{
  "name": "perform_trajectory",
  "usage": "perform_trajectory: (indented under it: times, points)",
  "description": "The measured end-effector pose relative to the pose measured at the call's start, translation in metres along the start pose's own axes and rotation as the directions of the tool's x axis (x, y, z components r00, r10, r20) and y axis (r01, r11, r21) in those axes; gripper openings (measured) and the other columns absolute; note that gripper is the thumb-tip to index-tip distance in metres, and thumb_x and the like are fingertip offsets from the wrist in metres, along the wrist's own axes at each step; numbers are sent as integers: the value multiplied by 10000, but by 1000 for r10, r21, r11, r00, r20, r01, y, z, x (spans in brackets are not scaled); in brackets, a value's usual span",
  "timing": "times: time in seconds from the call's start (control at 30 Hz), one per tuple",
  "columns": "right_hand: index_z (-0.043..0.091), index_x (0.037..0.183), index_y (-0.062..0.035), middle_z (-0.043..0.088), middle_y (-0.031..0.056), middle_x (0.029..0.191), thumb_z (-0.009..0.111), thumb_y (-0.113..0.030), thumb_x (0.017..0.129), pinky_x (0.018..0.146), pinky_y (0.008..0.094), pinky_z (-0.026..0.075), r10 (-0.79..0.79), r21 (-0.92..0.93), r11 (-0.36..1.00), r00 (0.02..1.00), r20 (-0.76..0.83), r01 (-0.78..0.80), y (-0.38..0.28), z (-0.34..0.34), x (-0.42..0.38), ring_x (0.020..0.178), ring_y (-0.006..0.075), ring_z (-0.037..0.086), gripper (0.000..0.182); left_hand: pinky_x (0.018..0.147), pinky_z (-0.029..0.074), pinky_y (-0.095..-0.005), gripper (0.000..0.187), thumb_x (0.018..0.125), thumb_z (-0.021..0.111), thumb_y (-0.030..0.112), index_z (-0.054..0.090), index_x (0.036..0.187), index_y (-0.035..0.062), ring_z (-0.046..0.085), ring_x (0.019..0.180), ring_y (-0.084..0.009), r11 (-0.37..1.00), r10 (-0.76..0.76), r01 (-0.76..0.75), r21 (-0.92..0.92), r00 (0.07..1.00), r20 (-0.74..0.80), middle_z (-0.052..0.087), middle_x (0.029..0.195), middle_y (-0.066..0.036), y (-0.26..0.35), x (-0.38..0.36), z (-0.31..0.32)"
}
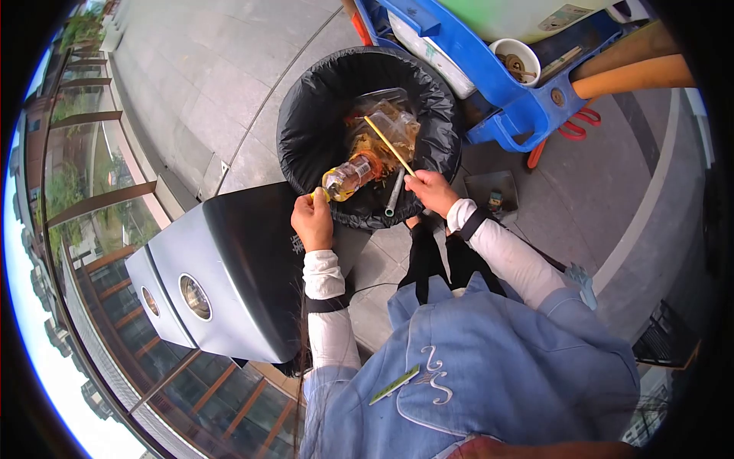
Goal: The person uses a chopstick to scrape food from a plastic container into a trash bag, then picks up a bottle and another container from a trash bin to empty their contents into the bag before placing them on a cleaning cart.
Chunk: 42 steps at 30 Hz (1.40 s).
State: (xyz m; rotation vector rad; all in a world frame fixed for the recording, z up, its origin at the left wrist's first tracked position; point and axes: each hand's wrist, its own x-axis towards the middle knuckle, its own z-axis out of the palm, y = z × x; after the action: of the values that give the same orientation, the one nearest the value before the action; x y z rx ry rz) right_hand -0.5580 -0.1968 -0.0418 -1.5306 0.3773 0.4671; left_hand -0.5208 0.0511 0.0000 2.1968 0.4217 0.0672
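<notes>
My left hand [313, 220] is closed at the yellow cap end of a clear plastic bottle [350, 177], which lies tilted over the bin's contents. Between the fingers of my right hand [433, 193] is a thin yellow stick [388, 143], slanting up and left across the bin. Below both hands stands a round bin lined with a black bag [312, 115]. Inside it are crumpled clear plastic packaging [394, 126] with orange-brown residue and a grey tube [395, 193] near the right hand.
A grey-and-black double waste bin [237, 268] stands at left. At upper right is a blue cleaning cart [489, 73] carrying a white cup [514, 61], with red-handled scissors [579, 122] beside it. A small clear box [492, 195] sits on the paved floor, right of the bin.
</notes>
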Motion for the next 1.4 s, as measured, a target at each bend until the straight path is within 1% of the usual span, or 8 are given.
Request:
perform_trajectory:
  times: [0.03,0.17,0.33,0.5,0.67,0.73,0.8,1.4]
  points:
    - [520,696,-5,429,39,505,542,-290,846,445,301,347,-197,-141,972,979,-52,188,2,2,2,479,110,439,324,408,367,-215,330,813,597,288,561,724,-28,456,440,-63,1000,4,-4,28,1000,-4,532,550,-19,-4,2,3]
    - [553,768,-16,496,134,557,577,-243,810,495,337,386,-284,-349,904,957,-59,247,-17,3,0,495,214,485,233,451,401,-252,378,780,626,319,558,653,-31,492,460,-98,988,55,-51,148,998,-24,545,528,-55,17,0,8]
    - [569,796,-10,545,152,606,602,-203,780,525,328,417,-406,-272,885,912,-51,378,-50,19,-8,532,229,543,196,484,426,-277,291,763,654,243,561,718,-28,538,493,-151,967,215,-217,130,976,33,565,573,-101,50,-14,8]
    - [591,758,21,578,138,610,608,-226,788,535,306,434,-359,-182,920,933,-30,348,-81,36,-13,563,181,576,249,487,433,-336,278,713,680,244,543,718,2,550,505,-265,840,493,-505,199,863,110,539,578,-137,71,-27,21]
    - [586,680,29,586,167,609,656,-305,683,560,342,455,-346,-419,844,937,52,335,-92,34,-7,579,258,598,341,569,437,-419,199,649,637,114,513,767,12,549,643,-362,816,516,-556,156,824,236,550,705,-174,80,-39,25]
    - [581,669,29,582,168,612,674,-304,658,540,347,449,-353,-531,773,931,93,347,-96,33,-6,570,252,593,346,585,441,-426,189,634,614,65,516,786,8,550,658,-368,797,546,-581,167,810,213,551,721,-176,83,-42,27]
    - [616,663,40,589,240,668,623,-393,642,648,409,476,-330,-708,644,940,86,291,-103,34,-5,680,370,603,433,599,444,-432,202,618,596,36,518,800,0,550,670,-371,784,562,-600,160,796,226,551,733,-180,86,-43,27]
    - [603,640,27,561,232,609,624,-420,633,562,412,459,-371,-685,624,914,165,377,-102,18,-1,597,374,583,447,609,452,-416,309,601,703,143,535,825,11,556,695,-361,764,616,-644,36,745,255,555,762,-165,95,-44,30]
